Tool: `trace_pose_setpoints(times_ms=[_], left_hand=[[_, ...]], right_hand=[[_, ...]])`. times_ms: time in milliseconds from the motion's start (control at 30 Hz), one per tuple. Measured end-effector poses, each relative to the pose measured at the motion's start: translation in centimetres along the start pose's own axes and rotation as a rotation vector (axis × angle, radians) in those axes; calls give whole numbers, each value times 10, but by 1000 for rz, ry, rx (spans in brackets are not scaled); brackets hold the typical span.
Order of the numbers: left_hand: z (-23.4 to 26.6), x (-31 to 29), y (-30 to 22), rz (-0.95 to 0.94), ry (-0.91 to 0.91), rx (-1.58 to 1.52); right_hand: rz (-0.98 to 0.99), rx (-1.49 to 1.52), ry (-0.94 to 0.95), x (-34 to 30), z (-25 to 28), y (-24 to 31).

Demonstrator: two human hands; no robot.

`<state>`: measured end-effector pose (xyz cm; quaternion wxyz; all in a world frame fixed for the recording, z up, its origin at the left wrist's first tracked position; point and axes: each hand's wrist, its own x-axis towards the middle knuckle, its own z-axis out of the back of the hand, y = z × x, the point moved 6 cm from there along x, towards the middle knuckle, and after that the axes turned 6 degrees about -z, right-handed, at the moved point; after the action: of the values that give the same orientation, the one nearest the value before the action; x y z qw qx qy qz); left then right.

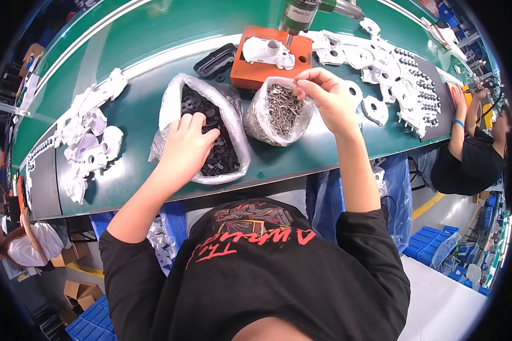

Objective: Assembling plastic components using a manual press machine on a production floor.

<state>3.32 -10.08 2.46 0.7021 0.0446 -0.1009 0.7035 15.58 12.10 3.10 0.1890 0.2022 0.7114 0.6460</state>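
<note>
My left hand (189, 142) reaches into an open clear plastic bag (242, 136) of small black parts (224, 150). Its fingers are curled down among them, and whatever is between the fingertips is hidden. Over the rim of a smaller bag (259, 122) full of metal screws (284, 108), my right hand (330, 99) pinches thumb and forefinger together on what looks like a screw. Behind that bag a white cast housing (261, 50) rests on an orange fixture block (247, 74). A green power driver (300, 16) hangs above, its bit close to the housing.
White cast parts lie in piles on the left (91, 136) and right (375, 65) of the green bench (284, 159). A black tray (216, 59) stands left of the fixture. Rows of small dark pieces (421, 85) sit far right. Co-workers (472, 142) work at both ends.
</note>
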Motion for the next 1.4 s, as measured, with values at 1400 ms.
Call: trace_pose_setpoints(times_ms=[1400], left_hand=[[-47,277,78,12,253,-605]], right_hand=[[137,-328,-372,85,46,-22]])
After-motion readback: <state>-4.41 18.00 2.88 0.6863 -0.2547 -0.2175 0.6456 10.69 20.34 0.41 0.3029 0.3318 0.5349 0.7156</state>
